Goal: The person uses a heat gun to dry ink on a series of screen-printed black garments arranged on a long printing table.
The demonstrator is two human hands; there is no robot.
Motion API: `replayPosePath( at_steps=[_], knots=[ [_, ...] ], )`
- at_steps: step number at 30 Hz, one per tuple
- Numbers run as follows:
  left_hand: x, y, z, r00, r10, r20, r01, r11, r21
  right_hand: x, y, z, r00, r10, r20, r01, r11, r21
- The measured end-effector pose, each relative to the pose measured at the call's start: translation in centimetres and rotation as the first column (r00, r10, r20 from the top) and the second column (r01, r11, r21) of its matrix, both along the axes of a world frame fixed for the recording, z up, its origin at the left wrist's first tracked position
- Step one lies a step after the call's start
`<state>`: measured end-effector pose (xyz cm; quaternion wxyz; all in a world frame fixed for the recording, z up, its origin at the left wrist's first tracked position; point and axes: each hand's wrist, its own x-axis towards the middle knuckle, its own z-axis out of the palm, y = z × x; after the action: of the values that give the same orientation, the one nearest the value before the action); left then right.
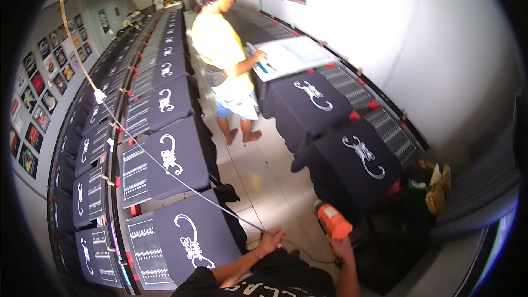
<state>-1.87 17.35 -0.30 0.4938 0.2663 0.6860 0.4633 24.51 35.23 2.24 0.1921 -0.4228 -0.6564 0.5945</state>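
At the lower right, my right hand (342, 246) is wrapped round the grip of an orange heat gun (333, 221). Its dark nozzle points away from me, toward the nearest black shirt on the right. A long grey power cord (181, 179) slants down from the upper left to my left hand (271, 240), whose fingers are closed on it. Past that hand the cord sags across the floor toward the heat gun. The nearest shirt on the left (206, 236) lies flat on a board, with a white curling print.
Rows of boards with black printed shirts (184, 157) line the left side. On the right, a printed shirt (363, 157) hangs over its board. Ahead in the tiled aisle (264, 173), a person in a yellow top (220, 44) works at a white screen frame (291, 58).
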Motion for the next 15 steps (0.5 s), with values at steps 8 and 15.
replayPosePath(
  at_steps=[8, 15],
  knots=[
    [-4.2, 9.1, 3.7, 0.939, 0.064, 0.338, -0.170, 0.941, 0.293, -0.8, 6.9, 14.1, 0.984, -0.177, 0.034, 0.180, 0.965, -0.193],
    [-11.4, 16.5, 4.5, 0.889, -0.075, 0.452, -0.093, 0.936, 0.339, 1.3, 11.3, 16.1, 0.911, -0.357, -0.205, 0.320, 0.928, -0.191]
  ],
)
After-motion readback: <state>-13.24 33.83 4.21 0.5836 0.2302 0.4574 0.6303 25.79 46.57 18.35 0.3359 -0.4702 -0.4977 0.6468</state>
